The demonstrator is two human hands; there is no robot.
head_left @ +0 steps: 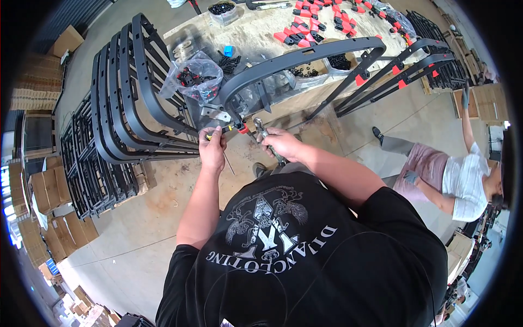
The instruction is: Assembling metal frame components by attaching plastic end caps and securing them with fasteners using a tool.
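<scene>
Head: left fingers [217, 134] grip a yellow tool [208, 137], right fingers [270, 141] a metal tool [260, 127], beside the frame [313, 52].

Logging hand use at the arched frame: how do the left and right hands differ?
The left hand points mostly away from the body; the right hand reaches in leftward.
The left hand holds a yellow-marked item, mostly hidden; the right hand grips a silver-headed tool, its head in view.
Shared: both are bare, with fingers curled.
</scene>
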